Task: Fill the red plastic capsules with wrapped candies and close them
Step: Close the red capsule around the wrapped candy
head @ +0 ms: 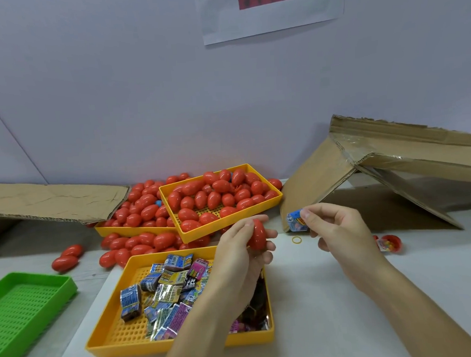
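My left hand (240, 256) grips a red egg-shaped capsule (257, 235) above the near yellow tray's far right corner. My right hand (335, 227) pinches a blue wrapped candy (296, 221) just to the right of the capsule, a short gap between them. The near yellow tray (114, 332) holds several wrapped candies (164, 290) in blue, pink and yellow wrappers. Two yellow trays behind, one (232, 229) resting on the other (113, 231), are heaped with red capsules (210, 196); more capsules (139, 246) lie loose on the table in front of them.
A green perforated tray (21, 304) stands at the left edge. Cardboard flaps lie at the back left (51, 200) and back right (379, 164). An open capsule half with candy (390, 242) and a yellow rubber band (297, 240) lie on the white table at right.
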Demonstrator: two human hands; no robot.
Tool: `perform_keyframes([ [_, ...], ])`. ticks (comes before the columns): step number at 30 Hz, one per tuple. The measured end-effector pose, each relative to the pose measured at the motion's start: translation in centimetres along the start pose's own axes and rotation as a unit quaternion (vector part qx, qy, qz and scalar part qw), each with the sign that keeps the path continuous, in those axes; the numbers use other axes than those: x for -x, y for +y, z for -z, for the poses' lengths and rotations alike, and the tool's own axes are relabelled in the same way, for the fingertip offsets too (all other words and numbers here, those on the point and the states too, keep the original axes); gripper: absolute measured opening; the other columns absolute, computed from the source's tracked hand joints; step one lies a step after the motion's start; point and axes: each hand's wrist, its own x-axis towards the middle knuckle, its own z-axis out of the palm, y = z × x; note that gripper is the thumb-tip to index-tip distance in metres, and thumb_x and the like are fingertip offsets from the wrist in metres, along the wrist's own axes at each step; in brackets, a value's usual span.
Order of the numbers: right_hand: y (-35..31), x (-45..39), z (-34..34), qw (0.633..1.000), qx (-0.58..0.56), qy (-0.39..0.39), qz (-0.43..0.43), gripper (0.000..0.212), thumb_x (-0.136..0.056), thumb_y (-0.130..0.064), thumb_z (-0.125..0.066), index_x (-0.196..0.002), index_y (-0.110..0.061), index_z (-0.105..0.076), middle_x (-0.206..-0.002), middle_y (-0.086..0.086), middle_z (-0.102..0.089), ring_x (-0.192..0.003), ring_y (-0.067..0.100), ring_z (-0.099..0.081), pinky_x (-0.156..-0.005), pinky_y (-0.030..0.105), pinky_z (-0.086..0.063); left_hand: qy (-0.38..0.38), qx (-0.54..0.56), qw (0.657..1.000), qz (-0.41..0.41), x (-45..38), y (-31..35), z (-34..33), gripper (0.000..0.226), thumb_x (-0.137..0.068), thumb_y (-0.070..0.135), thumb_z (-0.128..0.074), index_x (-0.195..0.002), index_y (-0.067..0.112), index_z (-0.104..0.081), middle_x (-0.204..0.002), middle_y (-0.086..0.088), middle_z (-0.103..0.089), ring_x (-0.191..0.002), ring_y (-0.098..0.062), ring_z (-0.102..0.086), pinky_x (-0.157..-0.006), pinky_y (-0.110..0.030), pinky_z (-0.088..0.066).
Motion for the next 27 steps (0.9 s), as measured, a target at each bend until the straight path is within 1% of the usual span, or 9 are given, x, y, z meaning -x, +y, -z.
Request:
perform_keyframes([
  [3, -0.23, 0.08, -0.04, 1.0, -0.003, -0.008, -0.001, 0.015, -0.092, -0.01, -0.063, -0.084, -0.018, -0.071, -0.06, -0.012, -0.069, -0.057, -0.007, -0.06, -0.048, 0.008, -0.041, 0.001, 0.048, 0.998, 0.047, -0.09, -0.02, -0.2, 0.026, -0.103, 0.015, -0.041, -0.102, 0.003, -0.063, -0.068, -0.013, -0.058, -0.051, -0.017, -0.05, -0.041, -0.022, -0.037],
  [5, -0.33, 0.14, -0.07, 1.0, 0.006, -0.015, -0.007, 0.015, -0.092, -0.012, -0.063, -0.084, -0.019, -0.073, -0.066, -0.008, -0.072, -0.06, -0.003, -0.06, -0.052, 0.015, -0.043, -0.023, 0.06, 0.996, 0.068, -0.02, 0.02, -0.31, 0.016, -0.098, 0.017, -0.049, -0.1, 0.005, -0.061, -0.069, -0.011, -0.055, -0.052, -0.016, -0.047, -0.043, -0.021, -0.035],
  [7, -0.34, 0.22, -0.08, 1.0, 0.015, -0.017, -0.009, 0.016, -0.093, -0.015, -0.062, -0.083, -0.02, -0.074, -0.069, -0.005, -0.072, -0.061, -0.001, -0.058, -0.056, 0.025, -0.043, -0.039, 0.022, 0.997, 0.055, 0.09, -0.05, -0.28, 0.011, -0.094, 0.011, -0.056, -0.105, 0.008, -0.058, -0.072, -0.008, -0.056, -0.054, -0.014, -0.048, -0.047, -0.021, -0.037],
  [9, -0.37, 0.26, -0.08, 1.0, 0.015, -0.012, -0.003, 0.017, -0.093, -0.017, -0.062, -0.081, -0.021, -0.075, -0.069, -0.004, -0.071, -0.061, 0.001, -0.058, -0.059, 0.03, -0.044, -0.04, -0.023, 0.998, 0.043, 0.15, -0.17, -0.22, 0.017, -0.094, 0.005, -0.057, -0.11, 0.009, -0.055, -0.075, -0.007, -0.059, -0.055, -0.013, -0.05, -0.05, -0.021, -0.039],
  [11, -0.4, 0.26, -0.06, 1.0, 0.02, -0.009, 0.005, 0.016, -0.092, -0.017, -0.063, -0.081, -0.02, -0.074, -0.069, -0.004, -0.072, -0.06, 0.001, -0.059, -0.059, 0.029, -0.047, -0.045, -0.049, 0.997, 0.042, 0.21, -0.22, -0.34, 0.016, -0.096, 0.006, -0.056, -0.112, 0.006, -0.054, -0.082, -0.01, -0.06, -0.058, -0.013, -0.053, -0.051, -0.022, -0.041],
  [14, -0.38, 0.2, -0.03, 0.999, 0.027, -0.015, 0.015, 0.015, -0.092, -0.016, -0.063, -0.082, -0.02, -0.074, -0.071, -0.005, -0.073, -0.058, -0.001, -0.059, -0.055, 0.022, -0.049, -0.056, -0.085, 0.994, 0.032, 0.31, -0.17, -0.31, 0.016, -0.098, 0.009, -0.055, -0.114, 0.005, -0.059, -0.094, -0.012, -0.057, -0.065, -0.014, -0.057, -0.056, -0.023, -0.043],
  [18, -0.34, 0.2, 0.32, 0.997, 0.042, -0.035, 0.049, 0.015, -0.093, -0.015, -0.062, -0.086, -0.019, -0.074, -0.076, -0.004, -0.074, -0.063, -0.002, -0.062, -0.053, 0.016, -0.049, -0.09, -0.105, 0.99, 0.006, 0.48, -0.08, -0.06, 0.024, -0.097, 0.015, -0.058, -0.118, 0.006, -0.061, -0.101, -0.013, -0.06, -0.071, -0.014, -0.062, -0.061, -0.022, -0.049],
  [23, -0.43, 0.23, 0.48, 0.992, 0.046, -0.061, 0.096, 0.014, -0.091, -0.011, -0.062, -0.086, -0.018, -0.073, -0.077, -0.004, -0.074, -0.068, 0.001, -0.066, -0.056, 0.012, -0.048, -0.078, -0.112, 0.991, -0.012, 0.33, -0.22, -0.01, 0.028, -0.094, 0.02, -0.06, -0.116, 0.002, -0.06, -0.102, -0.016, -0.07, -0.08, -0.019, -0.07, -0.064, -0.022, -0.053],
  [27, -0.61, 0.37, 0.65, 0.983, 0.071, -0.088, 0.141, 0.012, -0.089, -0.014, -0.064, -0.086, -0.022, -0.072, -0.079, -0.007, -0.074, -0.07, 0.001, -0.066, -0.058, 0.011, -0.049, -0.067, -0.117, 0.99, -0.029, 0.21, -0.36, 0.1, 0.026, -0.095, 0.021, -0.059, -0.114, 0.004, -0.063, -0.108, -0.015, -0.068, -0.083, -0.02, -0.071, -0.069, -0.023, -0.054],
])
